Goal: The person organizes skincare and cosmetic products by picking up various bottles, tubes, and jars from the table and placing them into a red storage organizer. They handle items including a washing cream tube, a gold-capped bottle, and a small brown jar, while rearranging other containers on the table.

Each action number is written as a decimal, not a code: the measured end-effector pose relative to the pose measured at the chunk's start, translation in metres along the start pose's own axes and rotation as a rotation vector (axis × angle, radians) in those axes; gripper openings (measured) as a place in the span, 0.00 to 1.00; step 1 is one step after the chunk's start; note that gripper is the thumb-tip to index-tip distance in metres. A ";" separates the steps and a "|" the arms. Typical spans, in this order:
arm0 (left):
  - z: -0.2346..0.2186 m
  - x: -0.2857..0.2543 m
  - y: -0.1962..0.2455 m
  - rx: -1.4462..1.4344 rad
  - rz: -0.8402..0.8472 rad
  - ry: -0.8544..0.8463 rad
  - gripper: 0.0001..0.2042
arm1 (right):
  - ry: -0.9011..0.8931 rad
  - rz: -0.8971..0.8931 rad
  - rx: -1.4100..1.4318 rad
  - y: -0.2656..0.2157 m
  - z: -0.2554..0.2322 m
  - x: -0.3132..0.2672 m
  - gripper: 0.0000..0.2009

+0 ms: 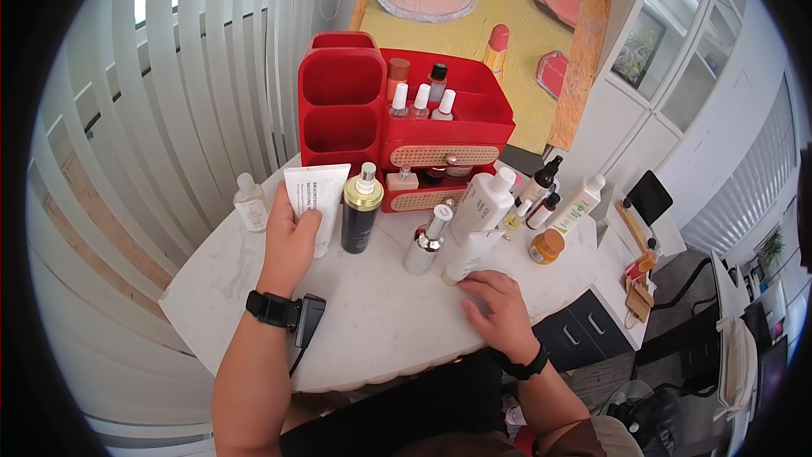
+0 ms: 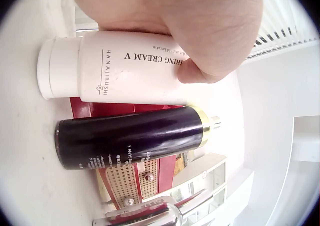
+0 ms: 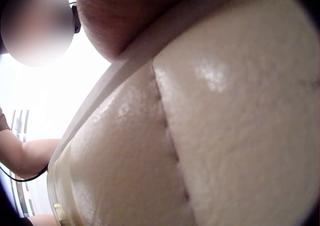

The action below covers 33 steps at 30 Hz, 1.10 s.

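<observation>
The left hand (image 1: 292, 241) grips a white tube (image 1: 322, 195) that stands cap down at the table's left part; in the left wrist view its thumb lies across the tube's (image 2: 130, 68) printed front. Just right of it stands a dark bottle (image 1: 359, 224) with a gold collar, also seen in the left wrist view (image 2: 130, 138). The right hand (image 1: 501, 309) rests on the table, fingertips at the base of a smaller white tube (image 1: 472, 254); whether they touch it I cannot tell. A silver pump bottle (image 1: 425, 245) stands left of that tube. The right wrist view shows mostly a pale, padded surface (image 3: 240, 110).
A red organizer (image 1: 448, 130) with drawers and small bottles stands at the back. A clear bottle (image 1: 250, 205) is at the far left. Right of centre are a large white bottle (image 1: 484, 207), an amber jar (image 1: 546, 246) and a white-green bottle (image 1: 578, 203). The marble table's (image 1: 364, 330) front edge faces the person.
</observation>
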<state>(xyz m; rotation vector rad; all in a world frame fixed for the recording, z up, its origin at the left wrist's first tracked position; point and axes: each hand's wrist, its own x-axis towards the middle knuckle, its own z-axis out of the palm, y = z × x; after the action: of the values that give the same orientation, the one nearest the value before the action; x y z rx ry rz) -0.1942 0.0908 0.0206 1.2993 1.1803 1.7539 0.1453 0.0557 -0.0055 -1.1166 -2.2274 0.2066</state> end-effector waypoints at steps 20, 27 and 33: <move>0.000 0.000 0.000 0.001 -0.014 -0.005 0.24 | -0.068 -0.026 -0.074 -0.004 -0.002 0.000 0.21; -0.001 0.000 -0.002 0.005 0.001 -0.011 0.24 | -0.080 -0.014 -0.048 -0.003 -0.004 -0.002 0.20; 0.000 0.000 0.000 -0.001 0.008 -0.002 0.24 | -0.092 -0.090 -0.012 -0.003 -0.005 -0.001 0.16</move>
<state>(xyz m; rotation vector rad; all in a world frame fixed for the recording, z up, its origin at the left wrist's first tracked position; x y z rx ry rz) -0.1939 0.0908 0.0206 1.3067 1.1746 1.7585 0.1470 0.0523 -0.0008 -1.0297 -2.3574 0.2111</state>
